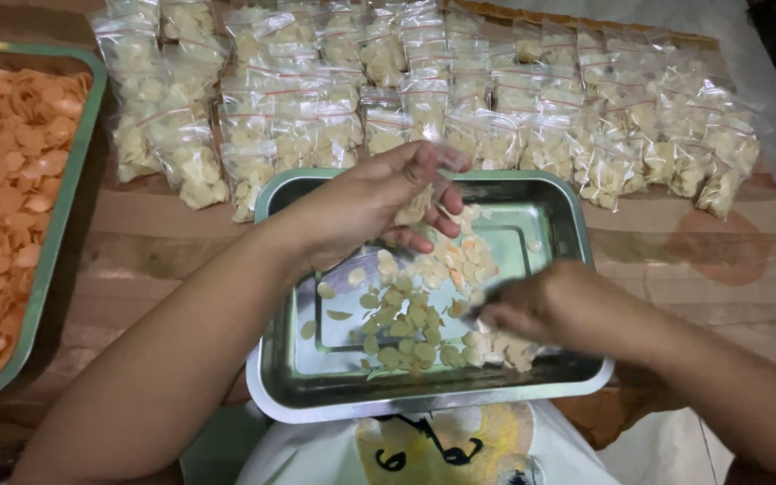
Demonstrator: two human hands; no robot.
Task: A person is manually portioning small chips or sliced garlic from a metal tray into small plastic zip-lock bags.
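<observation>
A shiny metal tray (550, 216) sits in front of me with a scatter of small pale yellow chips (406, 319) in it. My left hand (365, 202) hovers over the tray's upper middle, cupped around a handful of chips, some slipping from the fingers. My right hand (545, 305) is low in the tray's right side, blurred, fingers closed on a few chips near a small pile (509, 350).
Rows of small clear zip bags (424, 99) filled with pale chips lie beyond the tray. A green-rimmed tray (69, 180) of orange chips stands at the left. White cloth with a yellow print (442, 445) lies at the near edge.
</observation>
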